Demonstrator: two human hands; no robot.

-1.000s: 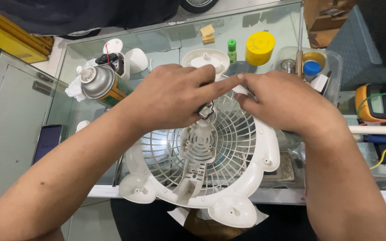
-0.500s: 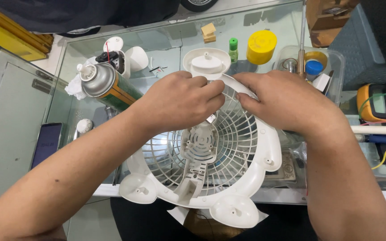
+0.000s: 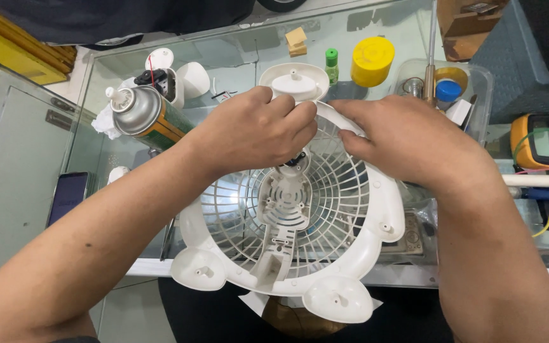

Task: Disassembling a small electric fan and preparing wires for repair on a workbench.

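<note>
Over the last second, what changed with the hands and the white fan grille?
The left hand slid slightly up and left along the far rim of the round white plastic fan grille, uncovering the centre hub. The right hand kept its grip on the rim. The grille and spray can stayed put.

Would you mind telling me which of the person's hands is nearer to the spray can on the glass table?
Left. The left hand grips the white fan grille's upper rim just right of the spray can, apart from it. The right hand holds the rim farther right, beyond the left hand.
</note>
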